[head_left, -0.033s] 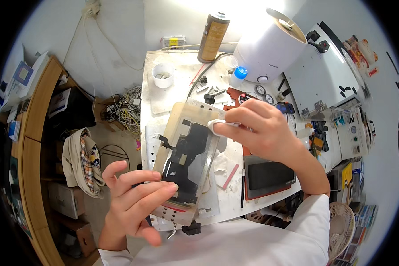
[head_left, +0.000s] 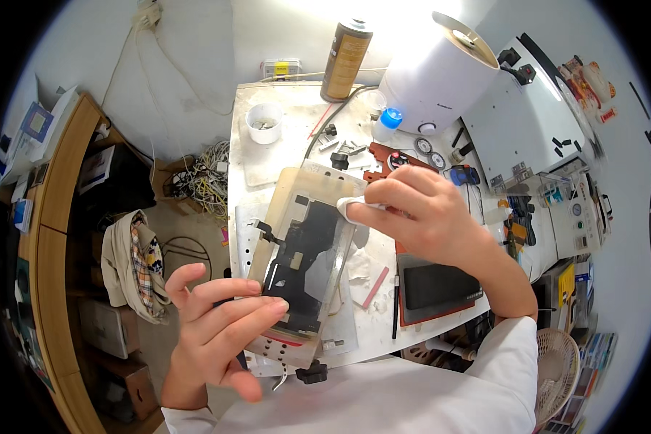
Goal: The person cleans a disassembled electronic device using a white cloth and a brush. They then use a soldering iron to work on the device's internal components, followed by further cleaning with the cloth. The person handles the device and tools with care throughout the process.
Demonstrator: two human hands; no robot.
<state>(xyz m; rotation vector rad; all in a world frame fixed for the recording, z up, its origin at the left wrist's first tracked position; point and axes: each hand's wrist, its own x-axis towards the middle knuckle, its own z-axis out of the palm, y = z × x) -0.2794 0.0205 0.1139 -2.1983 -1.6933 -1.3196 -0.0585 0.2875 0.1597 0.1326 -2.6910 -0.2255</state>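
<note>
A flat panel (head_left: 307,253) with an irregular black backing and a short flex tab lies tilted on a translucent yellowish pad (head_left: 293,188), over the near half of the workbench. It looks like a phone screen seen from behind. My right hand (head_left: 430,217) pinches a folded white wipe (head_left: 350,208) and presses it against the panel's upper right edge. The fingers of my left hand (head_left: 220,318) stretch out, two fingertips resting on the lower left edge, the thumb apart. Beneath the pad, a metal plate with holes (head_left: 286,349) shows, and a black knob (head_left: 312,372) sits at its near end.
The white workbench (head_left: 257,163) carries a white cup (head_left: 265,124), a spray can (head_left: 346,61), a blue-capped bottle (head_left: 388,124) and a large white appliance (head_left: 437,79). Right of the pad lie a black pen (head_left: 396,307) and a dark tablet-like slab (head_left: 441,286). Tangled cables (head_left: 204,177) sit left.
</note>
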